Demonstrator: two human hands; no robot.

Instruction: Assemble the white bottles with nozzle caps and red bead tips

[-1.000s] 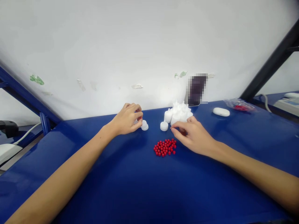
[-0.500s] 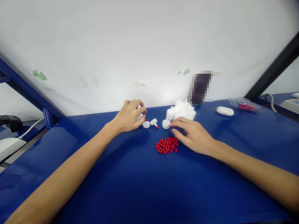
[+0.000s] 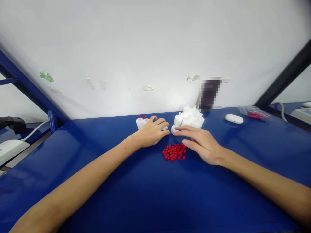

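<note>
My left hand is closed with its fingertips around a white nozzle cap, mostly hidden by the fingers. Just behind that hand stand two white nozzle caps with red tips pointing up. My right hand has its fingers stretched out and the thumb apart. Its fingertips touch a white cap at the front of a heap of white nozzle caps. Small red tip caps lie in a loose cluster between the hands, close to my right thumb.
A white oval case and a clear plastic bag with red pieces lie on the right of the blue table. A wall rises behind it, with a blurred dark patch. Blue frame bars stand at left.
My left hand has moved right, off the two upright caps, onto the nozzle cap that lay on its side. My right hand stays by the same white cap. The view has shifted slightly.
</note>
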